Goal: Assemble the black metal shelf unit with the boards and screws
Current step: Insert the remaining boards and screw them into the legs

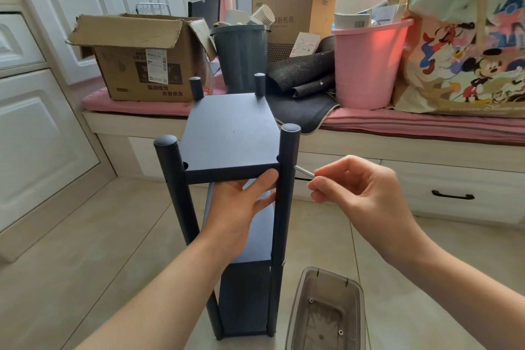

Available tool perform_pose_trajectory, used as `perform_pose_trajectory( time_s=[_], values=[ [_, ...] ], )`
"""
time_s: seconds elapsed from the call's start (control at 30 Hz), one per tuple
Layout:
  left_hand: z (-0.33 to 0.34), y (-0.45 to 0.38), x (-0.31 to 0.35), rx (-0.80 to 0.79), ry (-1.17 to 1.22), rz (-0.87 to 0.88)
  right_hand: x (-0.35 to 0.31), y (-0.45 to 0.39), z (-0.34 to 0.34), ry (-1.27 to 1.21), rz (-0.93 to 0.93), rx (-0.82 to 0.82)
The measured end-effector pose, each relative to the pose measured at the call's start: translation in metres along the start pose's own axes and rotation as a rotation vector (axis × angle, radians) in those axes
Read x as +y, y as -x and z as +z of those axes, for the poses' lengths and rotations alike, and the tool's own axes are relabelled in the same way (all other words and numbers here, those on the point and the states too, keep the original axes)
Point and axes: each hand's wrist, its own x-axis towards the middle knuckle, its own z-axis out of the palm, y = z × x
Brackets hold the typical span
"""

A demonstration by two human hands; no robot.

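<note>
The black shelf unit (233, 133) stands upright on the tiled floor in the middle of the view, with four round posts and three dark boards. My left hand (241, 207) supports the top board from below at its near edge, thumb against the board's front. My right hand (355, 187) pinches a thin silver tool (303, 171) whose tip meets the near right post (287, 179) at the level of the top board. A screw head (283, 263) shows lower on that post, by the middle board.
A clear plastic tub (326, 312) with a few screws stands on the floor at the bottom right. Behind the shelf runs a window seat with a pink cushion (397, 122), cardboard boxes (142, 57), a grey bin (241, 57), a pink bucket (366, 65) and a printed bag (468, 37). White cabinets (37, 122) line the left.
</note>
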Motion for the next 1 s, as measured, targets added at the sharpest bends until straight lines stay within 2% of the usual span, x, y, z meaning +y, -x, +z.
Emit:
perform_pose_trajectory(
  time_s=[0.27,0.67,1.0],
  values=[
    [-0.002,0.0,0.0,-0.027,0.011,0.007,-0.002,-0.002,0.007,0.122,-0.083,0.002],
    [-0.006,0.0,0.001,-0.078,0.029,0.013,-0.001,-0.008,0.018,0.139,-0.102,-0.028],
    [-0.005,0.001,0.002,-0.075,0.047,0.017,0.0,-0.012,0.021,0.182,-0.08,0.014]
  ],
)
